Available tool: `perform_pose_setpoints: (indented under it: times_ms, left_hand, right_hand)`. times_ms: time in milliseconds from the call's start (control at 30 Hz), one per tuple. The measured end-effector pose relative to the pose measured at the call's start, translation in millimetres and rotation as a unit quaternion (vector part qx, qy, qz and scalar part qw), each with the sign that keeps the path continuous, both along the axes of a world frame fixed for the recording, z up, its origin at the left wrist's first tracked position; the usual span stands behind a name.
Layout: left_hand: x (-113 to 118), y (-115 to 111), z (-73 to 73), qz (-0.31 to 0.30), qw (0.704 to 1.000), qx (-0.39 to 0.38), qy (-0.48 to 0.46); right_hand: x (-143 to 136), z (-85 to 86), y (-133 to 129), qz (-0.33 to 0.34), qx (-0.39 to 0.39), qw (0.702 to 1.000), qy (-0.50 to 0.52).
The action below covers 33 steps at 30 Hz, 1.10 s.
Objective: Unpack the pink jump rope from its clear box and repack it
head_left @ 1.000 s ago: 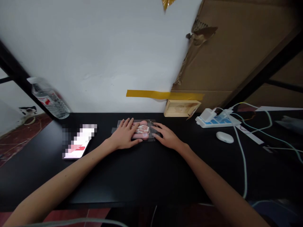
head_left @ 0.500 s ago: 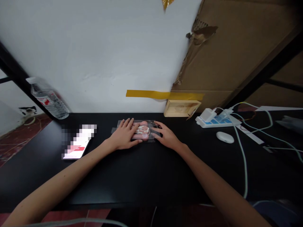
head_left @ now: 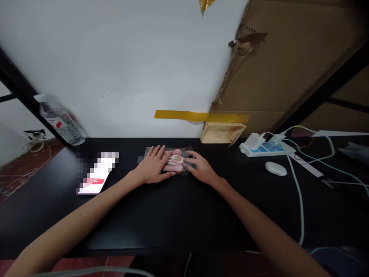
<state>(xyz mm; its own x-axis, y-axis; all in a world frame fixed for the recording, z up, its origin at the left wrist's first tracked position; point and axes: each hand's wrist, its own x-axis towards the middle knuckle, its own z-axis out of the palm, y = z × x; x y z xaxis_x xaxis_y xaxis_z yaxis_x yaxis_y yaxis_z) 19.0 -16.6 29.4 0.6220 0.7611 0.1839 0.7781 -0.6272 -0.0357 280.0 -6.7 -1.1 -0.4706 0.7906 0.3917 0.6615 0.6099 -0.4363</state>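
Observation:
A clear plastic box [head_left: 186,151] with pink and white small pieces inside lies flat on the black table [head_left: 178,215], near the wall. My left hand [head_left: 152,167] rests palm down on the box's left half, fingers spread. My right hand [head_left: 201,168] presses on the box's right end, fingertips on its lid. Both hands touch the box; neither lifts it.
A phone [head_left: 96,173] lies to the left, a water bottle [head_left: 60,121] at the far left by the wall. A small wooden box [head_left: 223,132] sits behind, a white power strip [head_left: 266,146] with cables and a white mouse [head_left: 276,168] to the right.
My right hand has slid slightly left onto the box's right end. The left hand and the box stay in place.

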Motion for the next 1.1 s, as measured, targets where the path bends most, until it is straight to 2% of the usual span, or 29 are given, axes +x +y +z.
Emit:
perform_pose_setpoints:
  times_ms: [233, 467, 733, 933, 1100]
  left_hand:
    - [4, -2, -0.9, -0.005, 1.000, 0.005, 0.004]
    - [-1, 2, -1.4, -0.016, 1.000, -0.015, -0.008]
    - [-9, 12, 0.4, -0.034, 0.999, -0.035, -0.015]
    - [-18, 17, 1.0, -0.012, 0.999, -0.036, -0.023]
    - [-21, 18, 2.9, -0.014, 0.999, -0.031, -0.029]
  right_hand:
    - [-10, -4.9, -1, -0.084, 0.020, 0.996, 0.025]
    - [-6, 6.7, -1, -0.124, 0.009, 0.992, -0.005]
    - [25, 20.0, 6, -0.090, 0.021, 0.994, -0.057]
    - [45, 28.1, 12, -0.101, -0.028, 0.990, -0.099]
    - [66, 23.9, 18, -0.064, -0.051, 0.995, -0.049]
